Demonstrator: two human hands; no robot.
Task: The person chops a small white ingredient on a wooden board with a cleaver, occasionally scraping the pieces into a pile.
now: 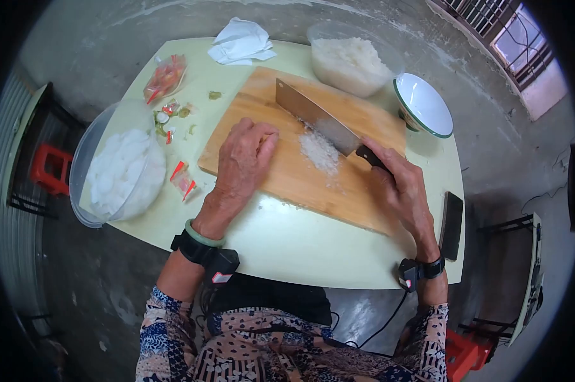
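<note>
A wooden cutting board [357,194] lies on the pale green table. My right hand [399,181] is closed round the black handle of a cleaver [316,118], whose wide blade stands on edge across the board, pointing to the far left. Against the near side of the blade lies a small heap of finely chopped white food [319,153], with bits scattered toward me. At the board's left part rests my left hand [246,153], its fingers curled into a loose fist, apart from the blade and the heap. No object shows in it.
A clear bowl of white pieces [125,169] stands at the table's left edge. A tub of white shreds [351,60] and an enamel bowl [425,105] are behind the board. Small wrappers [183,181], a plastic bag [165,77], white tissue [241,41] and a phone [451,226] lie around.
</note>
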